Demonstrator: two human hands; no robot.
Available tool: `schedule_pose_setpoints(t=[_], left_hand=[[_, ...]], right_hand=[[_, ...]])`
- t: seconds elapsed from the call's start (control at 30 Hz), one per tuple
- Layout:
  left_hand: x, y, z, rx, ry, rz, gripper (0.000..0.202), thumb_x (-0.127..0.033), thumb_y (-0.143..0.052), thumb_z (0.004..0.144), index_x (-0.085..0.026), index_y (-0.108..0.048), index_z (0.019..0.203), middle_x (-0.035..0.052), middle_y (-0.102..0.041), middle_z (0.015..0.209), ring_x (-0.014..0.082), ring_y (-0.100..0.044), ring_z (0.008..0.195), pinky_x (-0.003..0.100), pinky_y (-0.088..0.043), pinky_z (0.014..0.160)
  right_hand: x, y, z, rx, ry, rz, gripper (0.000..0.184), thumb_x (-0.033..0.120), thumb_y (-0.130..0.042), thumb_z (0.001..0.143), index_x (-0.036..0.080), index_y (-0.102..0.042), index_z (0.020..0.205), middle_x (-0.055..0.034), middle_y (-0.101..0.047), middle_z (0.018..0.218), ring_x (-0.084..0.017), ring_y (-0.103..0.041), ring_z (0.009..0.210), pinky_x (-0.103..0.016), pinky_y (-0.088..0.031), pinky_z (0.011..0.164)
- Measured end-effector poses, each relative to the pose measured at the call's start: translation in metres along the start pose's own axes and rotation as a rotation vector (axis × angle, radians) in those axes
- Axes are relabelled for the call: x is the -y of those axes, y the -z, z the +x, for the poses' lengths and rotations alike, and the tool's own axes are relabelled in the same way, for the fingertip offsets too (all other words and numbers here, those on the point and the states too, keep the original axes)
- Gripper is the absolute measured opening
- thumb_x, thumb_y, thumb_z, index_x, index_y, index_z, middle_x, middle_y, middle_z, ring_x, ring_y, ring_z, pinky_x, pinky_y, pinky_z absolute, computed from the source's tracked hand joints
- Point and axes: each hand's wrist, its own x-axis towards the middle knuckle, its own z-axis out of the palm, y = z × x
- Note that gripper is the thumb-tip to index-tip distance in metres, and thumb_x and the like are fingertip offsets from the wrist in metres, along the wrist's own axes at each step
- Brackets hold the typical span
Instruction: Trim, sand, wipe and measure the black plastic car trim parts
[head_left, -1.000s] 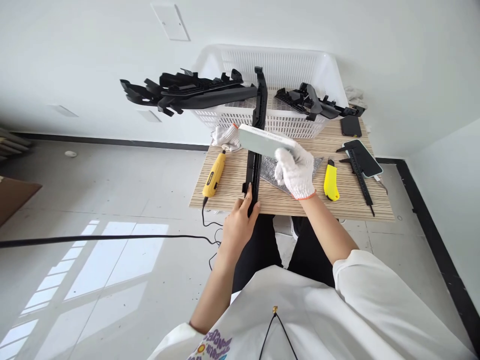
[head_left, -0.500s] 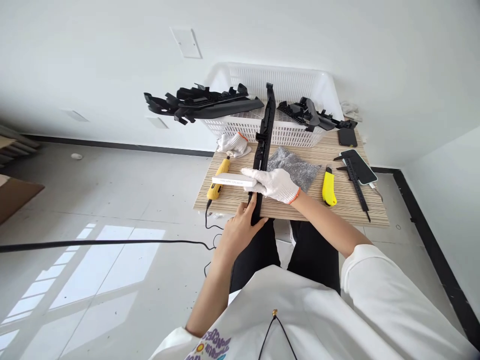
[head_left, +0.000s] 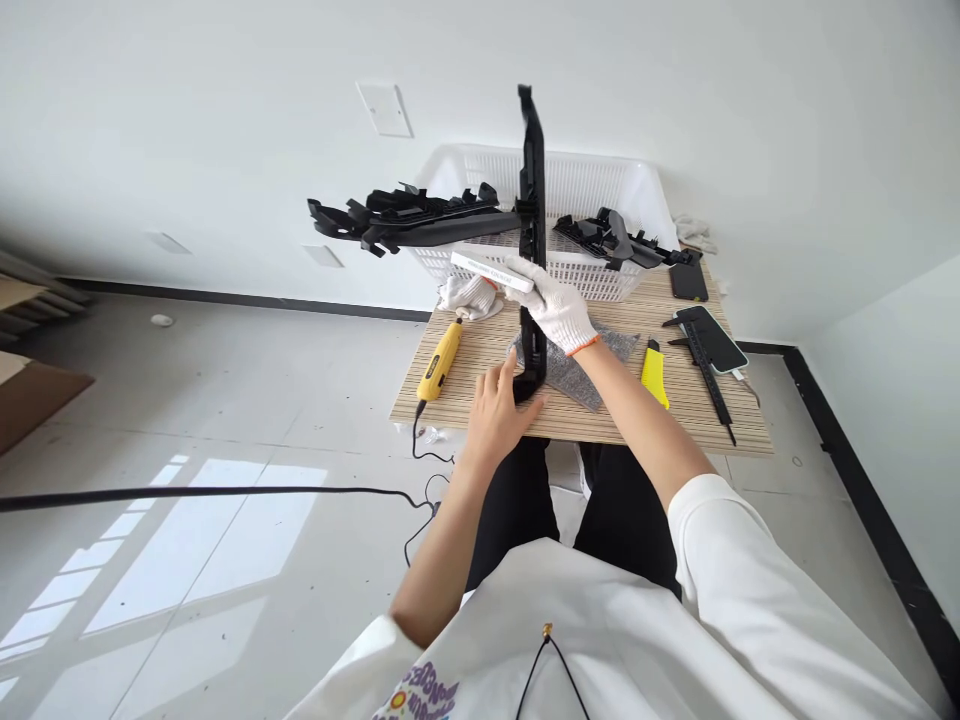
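A long black plastic trim piece (head_left: 533, 160) stretches away from me over the table and in front of the basket. My bare left hand (head_left: 493, 418) grips its near end, thumb on one side and fingers on the other. On my right hand (head_left: 556, 306) is a white knit glove with an orange cuff. Its fingers are closed on a slim white block (head_left: 487, 269) with small print on its edge, lying crosswise at the trim piece. The gloved hand hides part of the trim piece's middle. Beneath is a grey cloth (head_left: 581, 376).
A white basket (head_left: 600, 170) at the back holds more black plastic parts (head_left: 420, 220), some jutting out left. A yellow corded tool (head_left: 440, 362) lies left. To the right are a yellow utility knife (head_left: 655, 375), a caliper (head_left: 709, 370), a phone (head_left: 721, 345) and a black object (head_left: 688, 280).
The trim piece has shifted away from me, its far end now rising above the basket. Both hands have moved forward, and the white block has gone up and tilted.
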Motion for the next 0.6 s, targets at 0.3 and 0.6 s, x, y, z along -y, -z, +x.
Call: schedule_pose_setpoints(t=[0.3, 0.6], left_hand=[[0.012, -0.003, 0.050, 0.090, 0.121, -0.111, 0.085, -0.044, -0.068, 0.094, -0.027, -0.024, 0.165, 0.0108, -0.072, 0.122, 0.0353, -0.070, 0.109, 0.042, -0.053, 0.089], [0.018, 0.001, 0.039, 0.012, 0.157, -0.311, 0.085, -0.045, -0.076, 0.084, -0.028, -0.041, 0.160, 0.0044, -0.075, 0.102, 0.0263, -0.072, 0.100, 0.037, -0.051, 0.096]], right_hand=[[-0.002, 0.013, 0.025, -0.058, 0.272, 0.255, 0.044, 0.040, -0.052, 0.102, 0.031, -0.058, 0.144, -0.0033, -0.063, 0.141, -0.018, -0.069, 0.111, -0.030, -0.062, 0.089], [-0.007, 0.011, -0.021, 0.039, 0.014, 0.487, 0.044, 0.032, -0.080, 0.074, 0.026, -0.054, 0.108, 0.0020, -0.067, 0.107, -0.003, -0.048, 0.050, -0.016, -0.041, 0.039]])
